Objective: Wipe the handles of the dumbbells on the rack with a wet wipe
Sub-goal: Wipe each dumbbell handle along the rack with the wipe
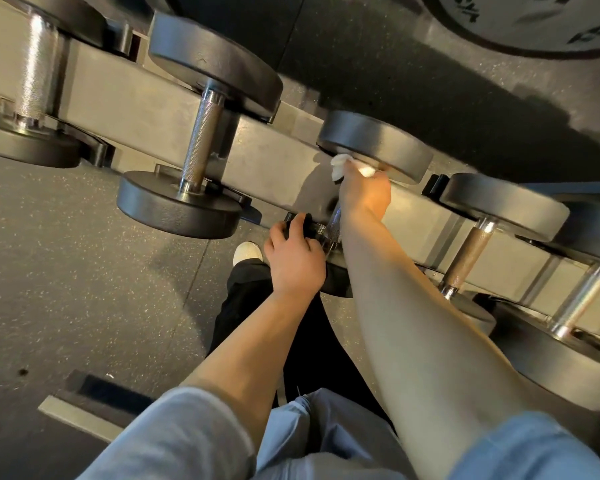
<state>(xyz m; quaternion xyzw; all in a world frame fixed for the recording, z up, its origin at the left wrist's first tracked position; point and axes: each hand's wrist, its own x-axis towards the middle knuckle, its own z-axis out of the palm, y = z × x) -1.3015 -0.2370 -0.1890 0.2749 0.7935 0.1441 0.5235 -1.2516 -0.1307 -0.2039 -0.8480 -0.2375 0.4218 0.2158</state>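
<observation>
A white wet wipe (pixel 340 166) is pinched against the dumbbell handle (pixel 334 221) by the curled fingers of the right hand (pixel 364 194), just below the far weight head (pixel 374 143). The near head is gripped by the left hand (pixel 293 258), fingers curled over it, on the rack (pixel 146 102).

Legible markings are limited to one item. A black weight plate (pixel 520 19), located at the upper right of the frame and cut off by the top edge, carries raised lettering along its face. The characters appear inverted and partly cropped; a fragment resembling "GY" can be made out, but no complete word or number can be read. The dumbbell heads, the handles and the rack beam show no readable text, numbers or brand marks in this view.
</observation>
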